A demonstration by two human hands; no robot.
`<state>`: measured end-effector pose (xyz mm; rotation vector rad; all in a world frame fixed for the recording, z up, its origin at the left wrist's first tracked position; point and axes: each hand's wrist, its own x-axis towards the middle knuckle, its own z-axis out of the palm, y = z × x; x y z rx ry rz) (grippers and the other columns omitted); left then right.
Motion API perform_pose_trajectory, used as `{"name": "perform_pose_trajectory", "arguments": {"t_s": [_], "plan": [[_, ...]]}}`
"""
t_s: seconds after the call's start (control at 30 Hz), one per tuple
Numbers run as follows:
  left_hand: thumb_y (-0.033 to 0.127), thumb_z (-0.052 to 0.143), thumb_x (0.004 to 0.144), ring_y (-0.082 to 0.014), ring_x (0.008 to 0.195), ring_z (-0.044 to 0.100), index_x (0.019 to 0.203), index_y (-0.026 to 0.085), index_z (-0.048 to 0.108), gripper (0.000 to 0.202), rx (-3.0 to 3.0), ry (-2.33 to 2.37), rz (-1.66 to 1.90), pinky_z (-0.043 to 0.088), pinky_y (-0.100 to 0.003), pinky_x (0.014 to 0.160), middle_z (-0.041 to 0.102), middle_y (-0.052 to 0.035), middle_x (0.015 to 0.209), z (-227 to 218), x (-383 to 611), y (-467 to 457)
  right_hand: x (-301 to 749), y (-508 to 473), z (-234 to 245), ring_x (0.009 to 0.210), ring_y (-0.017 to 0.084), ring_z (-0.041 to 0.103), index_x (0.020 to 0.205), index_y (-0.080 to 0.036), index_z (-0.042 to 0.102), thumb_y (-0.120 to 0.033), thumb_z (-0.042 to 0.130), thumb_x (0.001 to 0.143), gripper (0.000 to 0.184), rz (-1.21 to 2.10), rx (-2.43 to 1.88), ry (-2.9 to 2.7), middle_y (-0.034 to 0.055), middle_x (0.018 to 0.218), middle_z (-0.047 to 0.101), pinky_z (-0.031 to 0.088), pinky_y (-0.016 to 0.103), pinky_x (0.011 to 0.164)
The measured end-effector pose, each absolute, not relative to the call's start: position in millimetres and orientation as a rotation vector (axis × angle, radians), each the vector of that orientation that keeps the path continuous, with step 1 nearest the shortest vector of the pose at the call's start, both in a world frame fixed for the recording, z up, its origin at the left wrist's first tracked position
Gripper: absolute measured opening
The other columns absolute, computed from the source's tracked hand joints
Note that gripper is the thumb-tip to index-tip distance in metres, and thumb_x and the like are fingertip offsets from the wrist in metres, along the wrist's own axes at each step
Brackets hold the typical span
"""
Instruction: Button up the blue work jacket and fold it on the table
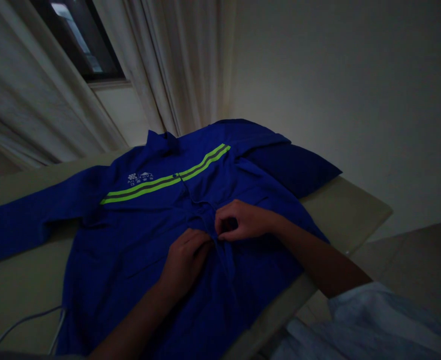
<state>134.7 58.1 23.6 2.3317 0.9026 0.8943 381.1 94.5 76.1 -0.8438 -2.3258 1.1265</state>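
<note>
On the middle of the blue jacket (107,265), there were two hands. The right hand (241,220) was at the front edge of the jacket, below the green stripe (165,181). Its grip was pressed together, and the thumb and fingers pinched the cloth. The left hand (184,262) was just beside the right hand, lower on the jacket. Its grip was curled and lay on the cloth, but it was hard to tell if it was pinching anything.

There was one jacket, and it lay flat and open to view. It had one green stripe across the chest, one small button (175,176) on that stripe, and one white mark (140,178) above the stripe. One jacket sleeve (28,222) stretched out to the left of the jacket. A dark blue fold of cloth (295,170) lay past the far right side of the jacket.

Under the jacket was a pale surface (348,210). One thin white cord (25,320) lay by the near left corner of the jacket. Beyond the jacket hung a pale curtain (175,65), with one dark window (81,35) and a plain wall (336,100). A light blue shirt sleeve (363,320) was on the person's right arm, to the right of the jacket.
</note>
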Motion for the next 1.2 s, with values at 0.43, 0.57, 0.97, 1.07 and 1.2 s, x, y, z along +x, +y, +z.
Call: {"name": "perform_pose_trajectory", "arguments": {"t_s": [0.43, 0.57, 0.97, 1.07, 1.2], "plan": [[0.029, 0.074, 0.09, -0.0157, 0.079, 0.07, 0.092, 0.023, 0.065, 0.012, 1.746, 1.12, 0.929, 0.052, -0.026, 0.072, 0.072, 0.0022, 0.086, 31.6, 140.0, 52.8, 379.0, 88.7, 79.9, 0.089, 0.017, 0.07, 0.098, -0.018, 0.076, -0.016, 0.072, 0.091, 0.009, 0.729, -0.731, -2.526, 0.0042, 0.098, 0.076, 0.05, 0.028, 0.085], [0.033, 0.073, 0.093, -0.0157, 0.083, 0.07, 0.098, 0.023, 0.064, 0.015, 1.669, 1.084, 0.913, 0.052, -0.026, 0.074, 0.073, 0.0015, 0.09, 33.6, 140.9, 52.3, 375.7, 84.9, 83.0, 0.089, 0.018, 0.069, 0.099, -0.017, 0.074, -0.016, 0.073, 0.089, 0.01, 0.547, -0.768, -2.639, 0.0041, 0.098, 0.075, 0.048, 0.029, 0.083], [0.039, 0.075, 0.092, -0.0148, 0.077, 0.064, 0.096, 0.021, 0.066, 0.021, 1.528, 0.933, 0.868, 0.049, -0.025, 0.069, 0.069, 0.0003, 0.084, 32.9, 135.8, 63.8, 374.1, 83.2, 83.7, 0.09, 0.016, 0.068, 0.1, -0.02, 0.072, -0.019, 0.067, 0.095, 0.007, 0.462, -0.699, -2.568, 0.0046, 0.106, 0.072, 0.048, 0.028, 0.08], [0.038, 0.075, 0.091, -0.0146, 0.076, 0.063, 0.092, 0.02, 0.067, 0.02, 1.512, 0.925, 0.858, 0.048, -0.025, 0.069, 0.068, 0.0, 0.083, 35.5, 136.5, 65.3, 372.3, 81.0, 83.9, 0.088, 0.017, 0.067, 0.099, -0.02, 0.071, -0.02, 0.065, 0.097, 0.007, 0.338, -0.682, -2.583, 0.0054, 0.105, 0.071, 0.048, 0.03, 0.079], [0.039, 0.075, 0.09, -0.0152, 0.078, 0.062, 0.091, 0.02, 0.068, 0.02, 1.491, 0.928, 0.864, 0.048, -0.025, 0.07, 0.068, -0.0004, 0.084, 38.5, 139.0, 65.7, 369.7, 80.5, 80.6, 0.081, 0.017, 0.065, 0.094, -0.02, 0.069, -0.021, 0.06, 0.099, 0.01, 0.173, -0.659, -2.614, 0.0057, 0.101, 0.072, 0.046, 0.031, 0.076]]}}
